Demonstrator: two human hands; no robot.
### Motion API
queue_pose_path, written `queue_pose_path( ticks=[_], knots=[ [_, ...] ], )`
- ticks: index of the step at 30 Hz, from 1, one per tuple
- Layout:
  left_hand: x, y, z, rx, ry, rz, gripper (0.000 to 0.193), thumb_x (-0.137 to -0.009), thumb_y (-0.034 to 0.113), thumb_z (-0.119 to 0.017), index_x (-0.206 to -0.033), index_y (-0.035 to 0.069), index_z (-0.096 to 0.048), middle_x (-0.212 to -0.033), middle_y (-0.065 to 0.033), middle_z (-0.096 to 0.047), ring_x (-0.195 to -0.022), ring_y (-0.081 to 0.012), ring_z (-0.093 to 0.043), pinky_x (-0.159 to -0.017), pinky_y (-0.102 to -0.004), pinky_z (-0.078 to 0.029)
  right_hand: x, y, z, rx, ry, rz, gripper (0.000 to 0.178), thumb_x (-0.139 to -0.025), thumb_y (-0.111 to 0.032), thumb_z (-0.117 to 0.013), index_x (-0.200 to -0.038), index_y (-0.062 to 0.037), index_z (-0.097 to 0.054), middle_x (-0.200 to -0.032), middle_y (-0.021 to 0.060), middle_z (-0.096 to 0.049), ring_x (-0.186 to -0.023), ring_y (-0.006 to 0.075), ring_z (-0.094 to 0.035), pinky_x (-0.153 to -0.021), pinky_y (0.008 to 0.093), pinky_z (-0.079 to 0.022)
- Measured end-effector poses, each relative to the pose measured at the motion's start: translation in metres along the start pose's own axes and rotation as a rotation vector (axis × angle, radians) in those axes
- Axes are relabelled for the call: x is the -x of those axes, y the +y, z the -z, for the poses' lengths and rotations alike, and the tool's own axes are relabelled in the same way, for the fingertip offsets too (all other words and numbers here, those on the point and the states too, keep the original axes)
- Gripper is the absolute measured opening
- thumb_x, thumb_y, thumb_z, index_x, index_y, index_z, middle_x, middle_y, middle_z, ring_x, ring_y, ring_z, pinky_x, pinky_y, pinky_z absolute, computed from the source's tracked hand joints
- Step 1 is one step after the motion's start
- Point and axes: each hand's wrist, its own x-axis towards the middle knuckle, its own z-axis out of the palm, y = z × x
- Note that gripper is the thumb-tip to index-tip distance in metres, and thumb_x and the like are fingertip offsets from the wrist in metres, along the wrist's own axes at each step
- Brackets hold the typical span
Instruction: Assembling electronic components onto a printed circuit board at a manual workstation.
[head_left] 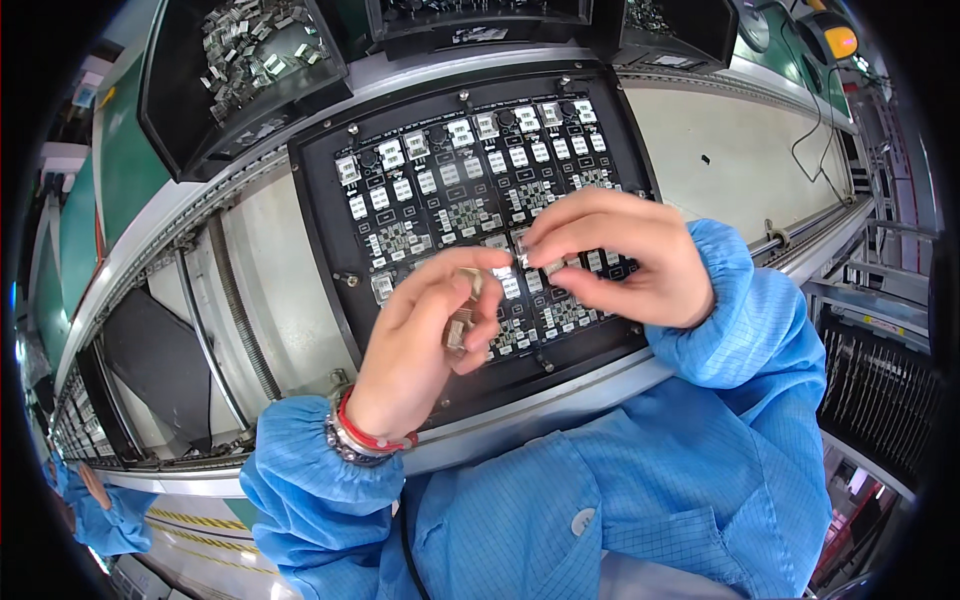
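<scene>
At the far left a black bin (240,80) holds loose small metal parts (250,45) above the conveyor rail (150,250). Lower down, the left hand (425,345), wearing a red cord and bead bracelet (360,440), curls its fingers (470,290) around a stack of small metal clips (460,322) over the black carrier tray (325,230). The tray carries rows of small circuit boards (470,200). To the right, the right hand (625,255) pinches one small metal clip (524,256) between thumb and forefinger, just above the boards, its fingers nearly closed.
</scene>
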Motion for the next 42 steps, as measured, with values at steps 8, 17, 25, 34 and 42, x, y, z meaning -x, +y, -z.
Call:
queue_pose_path(
  ticks=[8, 17, 25, 34, 42],
  knots=[
    [0.002, 0.003, 0.007, -0.016, 0.022, -0.045, 0.032, -0.097, 0.013, -0.042, -0.123, -0.002, -0.052, -0.085, -0.0073, -0.057, -0.060, -0.0061, -0.041, -0.047, -0.0197, -0.031, 0.017, 0.019, 0.023, 0.184, 0.071, -0.183, 0.027, -0.075, 0.011, -0.062, -0.099, 0.0011, -0.067, -0.103, 0.0115, -0.059, -0.086, 0.0186, -0.060, -0.076, 0.0288, -0.050],
    [0.000, 0.001, 0.001, -0.005, 0.012, -0.037, 0.028, -0.098, 0.014, -0.041, -0.118, 0.000, -0.053, -0.083, -0.0087, -0.058, -0.060, -0.0058, -0.042, -0.047, -0.0197, -0.032, 0.020, 0.022, 0.027, 0.180, 0.070, -0.191, 0.025, -0.075, 0.007, -0.068, -0.099, 0.0015, -0.067, -0.107, 0.0122, -0.059, -0.084, 0.0163, -0.059, -0.074, 0.0272, -0.049],
    [-0.002, 0.002, 0.004, -0.017, 0.000, -0.030, 0.027, -0.098, 0.017, -0.044, -0.117, 0.000, -0.053, -0.084, -0.0103, -0.060, -0.060, -0.0057, -0.043, -0.049, -0.0197, -0.032, 0.027, 0.026, 0.031, 0.173, -0.044, -0.251, 0.021, -0.075, 0.006, -0.069, -0.095, 0.0014, -0.066, -0.103, 0.0127, -0.061, -0.083, 0.0167, -0.061, -0.073, 0.0273, -0.050],
    [0.008, 0.026, -0.010, -0.137, 0.131, -0.192, 0.022, -0.098, 0.026, -0.043, -0.091, 0.006, -0.047, -0.059, 0.0014, -0.039, -0.045, -0.0064, -0.035, -0.036, -0.0195, -0.026, 0.020, 0.035, 0.019, 0.502, -0.059, -0.072, 0.034, -0.068, 0.005, -0.067, -0.101, -0.0037, -0.062, -0.097, 0.0102, -0.062, -0.090, 0.0294, -0.060, -0.078, 0.0367, -0.051],
    [0.016, 0.129, 0.011, -0.505, 0.144, -0.611, 0.028, -0.102, 0.023, -0.039, -0.117, 0.000, -0.048, -0.084, 0.0017, -0.045, -0.063, -0.0026, -0.039, -0.047, -0.0155, -0.032, 0.015, 0.030, 0.013, 0.537, -0.050, -0.049, 0.040, -0.069, 0.004, -0.067, -0.107, -0.0040, -0.058, -0.094, 0.0115, -0.061, -0.087, 0.0307, -0.060, -0.076, 0.0386, -0.051]
  ],
)
